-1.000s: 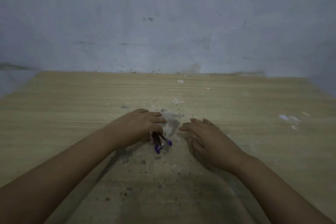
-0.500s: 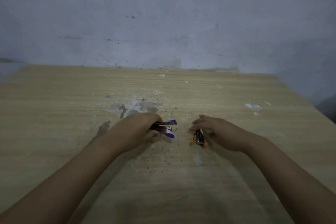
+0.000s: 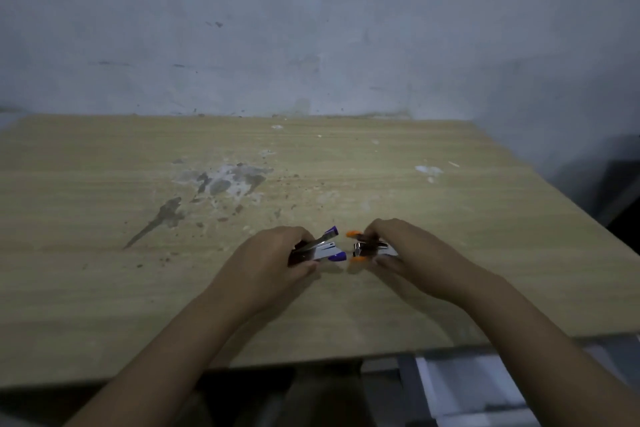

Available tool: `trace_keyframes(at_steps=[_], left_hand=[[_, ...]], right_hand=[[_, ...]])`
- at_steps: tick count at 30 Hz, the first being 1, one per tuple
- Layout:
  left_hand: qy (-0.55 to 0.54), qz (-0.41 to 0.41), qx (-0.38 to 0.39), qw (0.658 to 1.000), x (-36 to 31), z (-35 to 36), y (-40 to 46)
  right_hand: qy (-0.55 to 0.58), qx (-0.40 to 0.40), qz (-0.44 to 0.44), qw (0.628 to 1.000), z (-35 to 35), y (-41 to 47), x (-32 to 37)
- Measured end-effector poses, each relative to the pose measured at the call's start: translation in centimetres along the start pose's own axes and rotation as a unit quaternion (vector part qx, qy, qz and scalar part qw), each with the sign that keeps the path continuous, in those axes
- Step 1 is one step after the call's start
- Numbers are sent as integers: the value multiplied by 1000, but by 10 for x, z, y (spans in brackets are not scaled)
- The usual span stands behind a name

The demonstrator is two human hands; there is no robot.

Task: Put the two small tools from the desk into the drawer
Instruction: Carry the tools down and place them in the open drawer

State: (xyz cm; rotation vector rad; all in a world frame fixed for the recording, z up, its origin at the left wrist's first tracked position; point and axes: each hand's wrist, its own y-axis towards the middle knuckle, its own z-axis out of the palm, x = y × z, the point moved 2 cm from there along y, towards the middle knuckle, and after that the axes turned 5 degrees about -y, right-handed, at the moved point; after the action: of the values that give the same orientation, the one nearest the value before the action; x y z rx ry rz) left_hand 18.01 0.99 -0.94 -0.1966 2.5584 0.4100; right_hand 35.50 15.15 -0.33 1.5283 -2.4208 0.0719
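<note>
Presently, fingers (image 3: 304, 265): wrapped on both sides, one tool each.
Left hand (image 3: 268, 262): clasping purple-tipped tool (image 3: 323, 248).
Right hand (image 3: 407, 253): clasping orange-tipped tool (image 3: 363, 248).
Tools: tips nearly meeting, apparently lifted off counter (image 3: 104, 270) for carrying.
Drawer: possibly lower right, uncertain.

The orange-tipped tool (image 3: 367, 248), which lay on the desk (image 3: 104, 288) under the fingertips half a second ago, has now been gripped in the right hand (image 3: 405, 253) and raised clear of the wood. The purple-tipped tool (image 3: 320, 248), hanging nose-down from the left hand (image 3: 266, 263) a second ago, has been turned level, its tip pointing toward 3 o'clock. The two tools have been brought close together, tip almost against tip. The view has been drawn back, so the desk's near edge and a pale, open drawer (image 3: 478, 388) at 5 o'clock have been revealed.
</note>
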Motion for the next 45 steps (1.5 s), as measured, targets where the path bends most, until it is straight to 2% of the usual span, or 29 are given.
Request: trace_keyframes(at_steps=[4,11,18,23,27,31,37,41,45], left_hand=[[-26,23,-3,999,-45,21,-20],[-58,94,-18,994,-120,67,-46],[-72,134,-17,988,-166,126,-61],[-66,115,-22,991,-178,160,-57],[-82,73,3,994,-177,180,-50],[-96,36,58,993,-171,195,-45],[-135,-26,151,979,-156,204,-29],[-95,-58,194,975,-152,215,-19],[-51,-69,241,967,-151,220,-10]], right_hand=[[25,-47,10,999,-18,-64,-12],[111,-109,101,983,-32,-171,-39],[142,-93,153,974,-21,-235,-79],[134,-73,170,974,-6,-249,-105],[146,-54,193,969,3,-246,-123],[152,-38,220,963,11,-234,-138],[131,62,229,963,26,-214,-155],[123,108,257,952,33,-201,-161],[108,100,265,953,41,-196,-164]])
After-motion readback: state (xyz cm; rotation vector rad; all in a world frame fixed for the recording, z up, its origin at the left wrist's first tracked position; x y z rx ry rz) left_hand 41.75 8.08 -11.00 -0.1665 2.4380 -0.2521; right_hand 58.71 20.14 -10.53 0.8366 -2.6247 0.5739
